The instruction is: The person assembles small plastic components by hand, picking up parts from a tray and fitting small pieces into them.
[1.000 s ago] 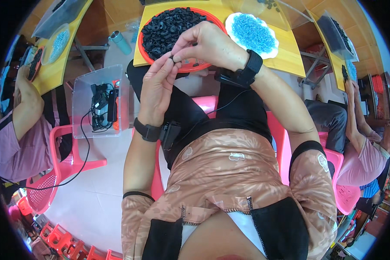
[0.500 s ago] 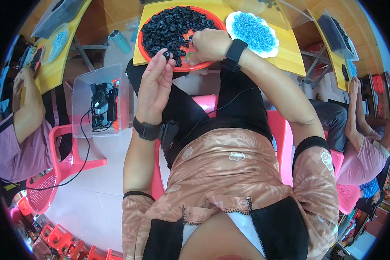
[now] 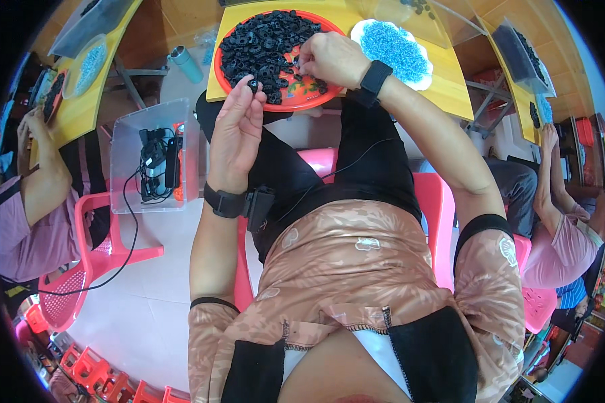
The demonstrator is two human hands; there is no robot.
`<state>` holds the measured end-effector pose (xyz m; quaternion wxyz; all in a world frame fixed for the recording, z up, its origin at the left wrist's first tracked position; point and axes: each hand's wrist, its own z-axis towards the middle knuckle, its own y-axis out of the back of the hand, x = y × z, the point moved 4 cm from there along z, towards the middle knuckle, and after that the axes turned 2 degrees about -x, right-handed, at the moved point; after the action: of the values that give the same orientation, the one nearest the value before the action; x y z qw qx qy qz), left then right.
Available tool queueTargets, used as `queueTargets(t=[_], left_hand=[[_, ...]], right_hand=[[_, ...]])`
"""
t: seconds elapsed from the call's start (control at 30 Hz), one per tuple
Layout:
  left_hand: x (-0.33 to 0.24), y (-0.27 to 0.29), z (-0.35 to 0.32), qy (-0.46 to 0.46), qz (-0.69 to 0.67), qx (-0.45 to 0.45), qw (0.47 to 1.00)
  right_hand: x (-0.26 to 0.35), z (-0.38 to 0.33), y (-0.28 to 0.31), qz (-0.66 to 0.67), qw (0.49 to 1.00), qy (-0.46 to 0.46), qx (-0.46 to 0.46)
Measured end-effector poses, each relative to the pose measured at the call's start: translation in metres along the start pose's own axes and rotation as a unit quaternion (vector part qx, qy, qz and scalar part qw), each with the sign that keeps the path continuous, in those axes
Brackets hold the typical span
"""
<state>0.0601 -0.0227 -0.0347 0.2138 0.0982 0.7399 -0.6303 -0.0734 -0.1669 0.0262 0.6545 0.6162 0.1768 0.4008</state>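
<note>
In my left hand (image 3: 237, 134), palm turned up, a small round black plastic part (image 3: 253, 84) is pinched between thumb and fingertips at the near left of a red round tray (image 3: 296, 106). A heap of small black plastic parts (image 3: 265, 43) covers the tray's far and left side. My right hand (image 3: 335, 59) reaches over the tray's right side, its fingers drawn together beside the heap. Whatever they may hold is too small to make out. A few loose black parts (image 3: 321, 86) lie below that hand on the tray's bare patch.
A white scalloped plate (image 3: 423, 79) of small blue pieces stands on the yellow table (image 3: 450, 94) to the right. A clear plastic bin (image 3: 124, 154) with black cables sits at the left, near a teal bottle (image 3: 185, 64). Other people work at tables on both sides.
My right hand has shifted up and to the right, uncovering loose black parts on the tray. My left hand has moved slightly left, still pinching the round black part.
</note>
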Motion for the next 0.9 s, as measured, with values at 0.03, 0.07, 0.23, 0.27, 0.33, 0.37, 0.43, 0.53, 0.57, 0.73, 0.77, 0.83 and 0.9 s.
queueTargets(t=[0.03,0.07,0.23,0.27,0.33,0.37,0.43,0.53,0.57,0.73,0.77,0.83,0.9], left_hand=[[0.0,0.0,0.0,-0.004,-0.001,-0.004,1.0],[0.0,0.0,0.0,-0.003,-0.001,-0.004,1.0],[0.001,-0.005,-0.002,-0.008,0.025,-0.008,1.0],[0.001,-0.006,-0.002,-0.009,0.026,-0.006,1.0],[0.001,-0.007,-0.002,-0.018,0.051,-0.024,0.998],[0.001,-0.007,-0.004,-0.021,0.05,-0.024,0.998],[0.0,-0.007,-0.006,-0.032,0.098,-0.044,0.994],[0.001,-0.01,-0.006,-0.031,0.155,-0.032,0.987],[0.002,-0.011,-0.006,-0.03,0.157,-0.031,0.987],[0.006,-0.014,-0.007,-0.042,0.228,-0.002,0.973],[0.007,-0.015,-0.007,-0.041,0.23,0.001,0.972],[0.007,-0.016,-0.007,-0.052,0.241,-0.011,0.969],[0.007,-0.016,-0.007,-0.061,0.257,-0.013,0.965]], right_hand=[[0.003,-0.001,-0.003,0.016,0.999,-0.009,0.03],[0.006,-0.002,-0.006,0.031,0.998,-0.019,0.06],[0.013,-0.004,-0.017,-0.038,0.999,0.01,0.027],[0.012,-0.004,-0.018,-0.038,0.999,0.011,0.025],[0.011,-0.003,-0.018,0.013,0.999,0.04,0.03],[0.015,-0.005,-0.011,0.066,0.996,0.058,0.01],[0.015,-0.01,0.001,0.196,0.98,0.023,0.025],[0.028,-0.029,0.014,0.413,0.904,-0.081,0.075],[0.029,-0.034,0.017,0.493,0.862,-0.1,0.065],[0.048,-0.051,0.027,0.527,0.847,-0.051,0.048],[0.048,-0.051,0.027,0.528,0.847,-0.052,0.045],[0.047,-0.052,0.025,0.468,0.884,-0.002,0.017],[0.047,-0.05,0.024,0.454,0.891,0.007,0.015]])
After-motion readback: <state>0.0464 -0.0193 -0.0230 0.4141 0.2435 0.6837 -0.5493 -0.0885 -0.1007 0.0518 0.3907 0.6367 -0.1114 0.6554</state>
